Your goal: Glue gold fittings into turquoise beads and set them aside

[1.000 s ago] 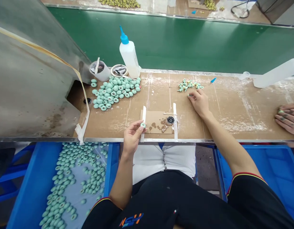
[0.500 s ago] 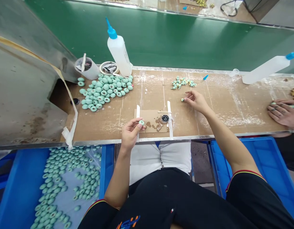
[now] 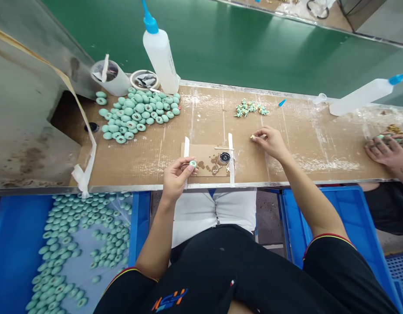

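Observation:
My left hand [image 3: 175,174] pinches a small round teal piece [image 3: 192,164] at the near edge of the cardboard-covered bench [image 3: 286,148], beside a taped cardboard patch with a small black glue cap [image 3: 225,157]. My right hand [image 3: 269,140] is closed in a pinch on a tiny teal-and-yellow part [image 3: 252,137], a little nearer than the small pile of such parts [image 3: 250,107]. A heap of round teal pieces [image 3: 136,114] lies at the left of the bench.
A squeeze bottle with a blue nozzle [image 3: 159,51], a cup [image 3: 110,77] and a tape roll [image 3: 144,80] stand behind the heap. Another bottle [image 3: 361,96] lies at right. A co-worker's hand [image 3: 386,150] rests far right. Blue bins [image 3: 67,253] sit below.
My right hand has drawn back from the small pile toward me with a tiny part pinched in it. My left hand keeps holding the teal piece. The view shifted slightly.

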The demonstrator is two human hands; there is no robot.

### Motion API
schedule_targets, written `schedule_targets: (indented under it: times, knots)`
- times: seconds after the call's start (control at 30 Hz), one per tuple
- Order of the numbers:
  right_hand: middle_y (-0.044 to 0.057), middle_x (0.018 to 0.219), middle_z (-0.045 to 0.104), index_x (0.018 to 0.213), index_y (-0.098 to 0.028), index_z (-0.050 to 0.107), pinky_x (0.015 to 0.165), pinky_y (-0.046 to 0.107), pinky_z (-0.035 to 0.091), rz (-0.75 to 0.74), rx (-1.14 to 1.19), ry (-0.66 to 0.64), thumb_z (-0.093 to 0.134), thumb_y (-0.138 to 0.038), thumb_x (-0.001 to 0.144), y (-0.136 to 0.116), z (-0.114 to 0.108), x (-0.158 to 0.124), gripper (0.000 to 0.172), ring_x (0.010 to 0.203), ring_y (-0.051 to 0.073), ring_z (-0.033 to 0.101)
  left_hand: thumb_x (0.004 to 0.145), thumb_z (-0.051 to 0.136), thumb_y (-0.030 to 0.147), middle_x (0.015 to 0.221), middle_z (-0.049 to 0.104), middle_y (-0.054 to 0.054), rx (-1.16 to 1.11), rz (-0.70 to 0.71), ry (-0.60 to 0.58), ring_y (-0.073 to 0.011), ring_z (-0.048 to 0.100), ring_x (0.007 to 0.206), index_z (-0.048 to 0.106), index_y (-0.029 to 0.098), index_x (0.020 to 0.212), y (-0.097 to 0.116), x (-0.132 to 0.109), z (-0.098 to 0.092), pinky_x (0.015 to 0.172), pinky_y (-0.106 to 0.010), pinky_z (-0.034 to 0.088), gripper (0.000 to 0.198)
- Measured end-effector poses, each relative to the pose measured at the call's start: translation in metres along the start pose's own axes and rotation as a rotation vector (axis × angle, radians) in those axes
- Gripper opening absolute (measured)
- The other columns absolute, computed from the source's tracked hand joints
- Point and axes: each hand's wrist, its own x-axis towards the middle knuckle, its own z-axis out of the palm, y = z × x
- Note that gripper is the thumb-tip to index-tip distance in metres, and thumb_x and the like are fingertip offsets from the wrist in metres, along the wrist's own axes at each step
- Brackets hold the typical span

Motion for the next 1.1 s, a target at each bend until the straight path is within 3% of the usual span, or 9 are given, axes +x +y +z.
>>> schedule_targets:
  times: [0.17, 0.33, 0.8, 1.1]
  knots:
    - [0.006, 0.095, 0.076, 0.095, -0.025, 0.075, 0.077, 0.039, 0.058, -0.275, 0.009, -0.135, 0.071, -0.036, 0.096, -0.052, -0.003, -0.028, 0.012, 0.081, 0.023, 0.069, 0.064, 0.096, 0.051, 0.08, 0.078, -0.006, -0.005, 0.012, -0.006, -0.0161, 0.073, 0.064, 0.081, 0.019, 0.093, -0.002, 0.003, 0.001, 0.062, -0.028, 0.063, 0.046]
    - [0.008, 0.105, 0.075, 0.102, -0.026, 0.075, 0.082, 0.039, 0.058, -0.438, -0.08, -0.265, 0.064, -0.028, 0.102, -0.088, 0.004, -0.041, 0.012, 0.092, 0.024, 0.071, 0.066, 0.096, 0.051, 0.082, 0.078, -0.006, -0.01, 0.017, -0.017, -0.0164, 0.073, 0.065, 0.081, 0.018, 0.095, -0.003, 0.001, 0.0, 0.063, -0.029, 0.062, 0.046]
    - [0.01, 0.102, 0.073, 0.102, -0.025, 0.077, 0.081, 0.04, 0.057, -0.527, -0.179, -0.29, 0.054, -0.027, 0.107, -0.094, 0.018, -0.04, 0.023, 0.093, 0.025, 0.068, 0.068, 0.095, 0.052, 0.078, 0.075, -0.004, -0.025, 0.006, -0.08, -0.0165, 0.074, 0.068, 0.081, 0.018, 0.097, -0.003, -0.004, -0.001, 0.068, -0.028, 0.063, 0.047]
    - [0.009, 0.099, 0.074, 0.099, -0.024, 0.076, 0.079, 0.038, 0.058, -0.573, -0.184, -0.24, 0.058, -0.023, 0.104, -0.099, 0.023, -0.04, 0.018, 0.09, 0.025, 0.07, 0.07, 0.096, 0.047, 0.096, 0.074, -0.005, -0.059, 0.083, -0.097, -0.0118, 0.072, 0.071, 0.084, 0.02, 0.098, -0.006, -0.004, -0.002, 0.07, -0.025, 0.064, 0.041]
